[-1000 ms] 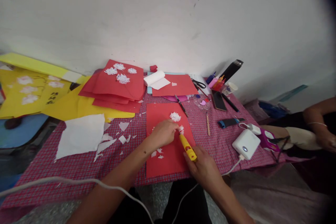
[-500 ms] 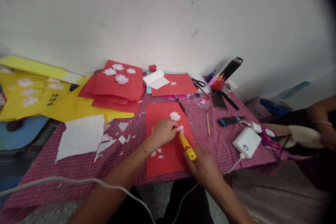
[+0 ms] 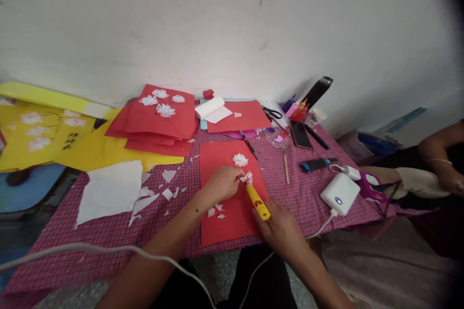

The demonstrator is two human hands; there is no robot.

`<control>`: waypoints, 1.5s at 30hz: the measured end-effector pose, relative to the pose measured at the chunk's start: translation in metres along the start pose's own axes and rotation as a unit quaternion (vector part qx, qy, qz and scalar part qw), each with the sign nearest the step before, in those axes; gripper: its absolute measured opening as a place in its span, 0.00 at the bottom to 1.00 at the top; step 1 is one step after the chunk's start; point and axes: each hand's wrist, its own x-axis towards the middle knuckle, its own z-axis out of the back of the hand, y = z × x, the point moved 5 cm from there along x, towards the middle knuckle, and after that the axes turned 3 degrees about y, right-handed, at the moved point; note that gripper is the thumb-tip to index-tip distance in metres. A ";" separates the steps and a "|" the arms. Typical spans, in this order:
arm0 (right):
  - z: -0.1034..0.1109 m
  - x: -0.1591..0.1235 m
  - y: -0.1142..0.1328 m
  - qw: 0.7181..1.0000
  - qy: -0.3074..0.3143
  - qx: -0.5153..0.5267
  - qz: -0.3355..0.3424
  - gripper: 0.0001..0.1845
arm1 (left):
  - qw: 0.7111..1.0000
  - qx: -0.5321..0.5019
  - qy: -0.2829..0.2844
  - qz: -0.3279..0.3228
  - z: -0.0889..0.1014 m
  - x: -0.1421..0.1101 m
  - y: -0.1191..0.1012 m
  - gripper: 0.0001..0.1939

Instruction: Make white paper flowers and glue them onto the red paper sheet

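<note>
A red sheet of paper (image 3: pixel 232 227) lies at the table's front edge, under both hands. In my right hand (image 3: pixel 281 231) is a yellow glue gun (image 3: pixel 258 203), its thin tip at the lower edge of a small white paper flower (image 3: pixel 247 176). Pinched at that flower's left side, my left hand (image 3: pixel 225 183) holds a white paper petal, mostly hidden by the fingertips. A fuller white paper flower (image 3: pixel 239 160) sits just above on the same sheet. Loose torn petals (image 3: pixel 218 207) lie below my left wrist.
Left are stacked red sheets with white flowers (image 3: pixel 170 128), white paper (image 3: pixel 110 188) and scraps. Behind lie a white paper roll (image 3: pixel 210 107) and a pen (image 3: pixel 248 145). Right are a phone (image 3: pixel 300 134), a utility knife (image 3: pixel 315 165), a power bank (image 3: pixel 340 194) and another person's arm (image 3: pixel 440 154).
My left fingertips have shifted slightly at the small flower's left edge. The glue gun stays at almost the same spot, and the whole view has drifted a little.
</note>
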 end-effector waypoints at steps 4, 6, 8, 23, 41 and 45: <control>0.000 0.000 0.000 1.000 -0.014 -0.005 0.009 0.08 | 1.000 0.020 0.000 -0.020 -0.002 0.000 0.000 0.14; 0.000 0.000 0.000 1.000 -0.018 -0.005 0.015 0.08 | 0.999 0.042 0.003 -0.029 -0.003 0.001 -0.001 0.13; -0.001 -0.001 0.000 1.000 -0.018 -0.003 0.017 0.07 | 0.997 0.069 0.004 -0.031 -0.004 0.001 -0.001 0.12; -0.001 -0.001 0.000 1.000 -0.007 -0.005 0.012 0.07 | 0.991 0.128 0.005 -0.038 -0.002 -0.001 -0.002 0.12; 0.004 -0.001 0.004 1.000 -0.023 0.002 0.013 0.08 | 0.990 0.135 -0.005 -0.031 -0.003 -0.001 -0.005 0.12; 0.005 -0.001 0.005 0.999 -0.027 0.008 0.019 0.08 | 0.990 0.140 0.002 -0.024 -0.003 0.000 -0.009 0.13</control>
